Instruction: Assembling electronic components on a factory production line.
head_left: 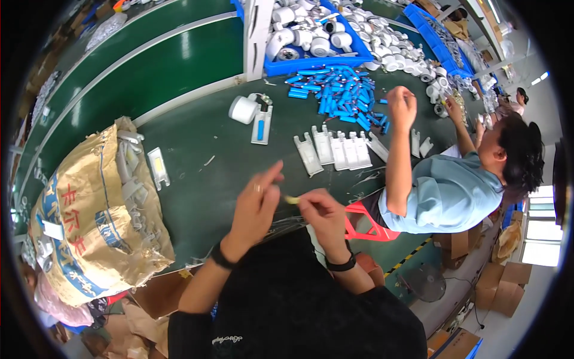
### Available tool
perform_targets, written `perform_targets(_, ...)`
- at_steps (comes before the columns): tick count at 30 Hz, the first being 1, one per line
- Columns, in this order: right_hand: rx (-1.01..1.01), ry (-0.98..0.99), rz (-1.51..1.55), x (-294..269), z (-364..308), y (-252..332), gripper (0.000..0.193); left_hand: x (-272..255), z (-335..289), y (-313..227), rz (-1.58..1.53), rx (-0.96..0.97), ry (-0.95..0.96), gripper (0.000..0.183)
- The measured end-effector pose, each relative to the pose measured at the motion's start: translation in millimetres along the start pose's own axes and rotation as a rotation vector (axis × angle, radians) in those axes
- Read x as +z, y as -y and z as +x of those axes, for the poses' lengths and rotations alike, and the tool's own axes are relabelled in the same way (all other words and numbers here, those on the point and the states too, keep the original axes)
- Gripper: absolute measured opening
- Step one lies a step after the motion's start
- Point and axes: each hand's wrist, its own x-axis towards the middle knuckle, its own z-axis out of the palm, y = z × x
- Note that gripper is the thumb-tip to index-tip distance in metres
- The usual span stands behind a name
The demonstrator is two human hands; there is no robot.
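Note:
A small yellow strip [292, 199], too blurred to name more exactly, is pinched by my right hand [323, 214] in front of my body. Close to its other end is my left hand [256, 206], its fingers apart and slightly smeared by motion. Both hands hover over the near edge of the green table [209, 185]. Beyond them stands a row of white plastic housings [339, 151]. Farther off, one white housing [261, 124] holds a blue cylindrical battery, with a round white lamp head [242, 110] beside it.
A heap of blue batteries [344, 96] lies before a blue bin [317, 62] of white lamp parts. A torn paper sack [89, 209] of clear plastic parts stands left, near a single housing [158, 169]. To the right a co-worker [448, 185] sits with an arm raised over the table.

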Motion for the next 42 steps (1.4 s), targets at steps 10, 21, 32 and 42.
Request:
perform_targets(10, -0.806, 0.128, -0.787, 90.5, 108.2, 2.3, 0.038, -157.4, -333.7, 55.8, 1.157, -0.098, -0.516, 0.052)
perform_targets(21, -0.593, 0.138, -0.905, 101.4, 207.7, -50.4, 0.070, -263.3, -423.5, 274.7, 1.001, -1.377, -0.389, 0.082)
perform_targets(32, -0.661, 0.099, -0.978, 284.4, 323.4, -42.0, 0.065, -169.0, -274.2, 12.8, 0.355, -0.617, -0.038, 0.056)
perform_targets(42, -1.120, 1.091, -0.731, 294.8, 219.6, -14.1, 0.061, -140.1, -114.5, -14.3, 0.606, -0.254, -0.502, 0.032)
